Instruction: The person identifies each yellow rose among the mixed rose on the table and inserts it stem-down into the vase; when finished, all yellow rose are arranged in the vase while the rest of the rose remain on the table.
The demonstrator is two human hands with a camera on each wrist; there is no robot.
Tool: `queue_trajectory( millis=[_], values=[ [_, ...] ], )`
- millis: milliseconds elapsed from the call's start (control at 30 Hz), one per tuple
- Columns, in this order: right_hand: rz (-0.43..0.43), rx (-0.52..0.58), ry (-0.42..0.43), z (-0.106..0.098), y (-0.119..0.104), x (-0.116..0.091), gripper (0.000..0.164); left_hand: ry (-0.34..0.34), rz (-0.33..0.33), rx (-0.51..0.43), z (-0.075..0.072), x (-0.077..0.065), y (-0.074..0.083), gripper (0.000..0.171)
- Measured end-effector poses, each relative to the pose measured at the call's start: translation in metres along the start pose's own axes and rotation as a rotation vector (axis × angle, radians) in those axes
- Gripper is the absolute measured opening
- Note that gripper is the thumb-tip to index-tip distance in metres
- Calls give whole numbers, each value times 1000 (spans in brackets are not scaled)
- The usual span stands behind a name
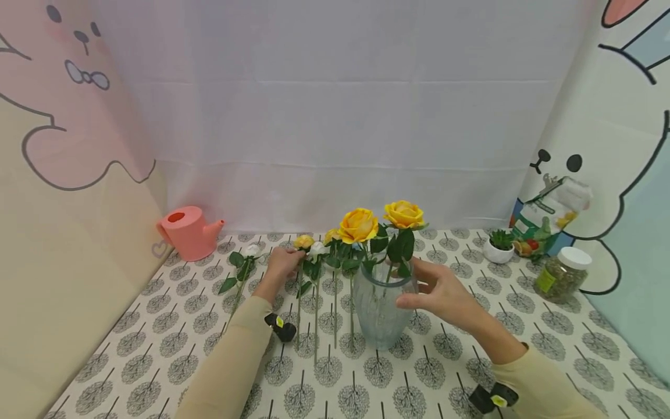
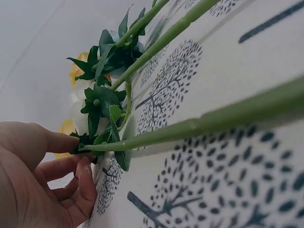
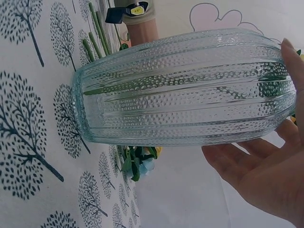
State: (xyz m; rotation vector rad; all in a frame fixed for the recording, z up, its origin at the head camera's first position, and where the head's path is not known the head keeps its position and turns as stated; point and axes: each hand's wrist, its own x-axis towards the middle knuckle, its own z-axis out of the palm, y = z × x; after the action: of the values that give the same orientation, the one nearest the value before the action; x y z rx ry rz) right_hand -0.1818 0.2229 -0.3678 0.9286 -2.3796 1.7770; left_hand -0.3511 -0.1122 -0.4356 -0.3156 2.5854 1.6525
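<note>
My left hand (image 1: 284, 263) pinches a yellow rose (image 1: 303, 241) just under its bloom; in the left wrist view its green stem (image 2: 190, 127) runs off to the right. The ribbed clear glass vase (image 1: 381, 317) stands upright on the table. My right hand (image 1: 445, 294) holds its right side near the rim, thumb and fingers spread around the glass (image 3: 190, 90). Two large yellow roses, one at the right (image 1: 405, 215) and one at the left (image 1: 358, 225), rise above the vase mouth. Between the hands lie a white rose (image 1: 317, 249) and another yellow one (image 1: 332, 235).
A white rose (image 1: 252, 251) lies left of my left hand. A pink watering can (image 1: 192, 235) stands at the back left. At the right are a small potted succulent (image 1: 499, 247), a printed bag (image 1: 546, 218) and a white-lidded jar (image 1: 562, 276). Cloth walls border the table.
</note>
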Motion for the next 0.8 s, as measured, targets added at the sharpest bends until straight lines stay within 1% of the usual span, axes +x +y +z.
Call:
queue_trajectory(
  millis=[167,300,367,500,600,700,800],
  values=[
    [0,4,2,0,0,0,78,-1,-17,2,2,9,-1,24],
    [5,19,-3,0,0,0,79,-7,-23,-29,2,13,-4,20],
    [5,20,-2,-1,-1,0,78,-16,-21,-48,3,15,-4,23],
    [1,17,-1,-2,-1,0,78,-34,-16,-69,3,14,-2,43],
    [-2,18,-2,-2,-1,0,79,-53,-23,-96,1,13,-1,47],
    [-1,23,-1,-1,-1,0,79,-78,-38,-165,-3,13,-2,44],
    [3,25,-1,0,-1,1,79,-55,-43,-222,-12,10,-3,28]
  ],
)
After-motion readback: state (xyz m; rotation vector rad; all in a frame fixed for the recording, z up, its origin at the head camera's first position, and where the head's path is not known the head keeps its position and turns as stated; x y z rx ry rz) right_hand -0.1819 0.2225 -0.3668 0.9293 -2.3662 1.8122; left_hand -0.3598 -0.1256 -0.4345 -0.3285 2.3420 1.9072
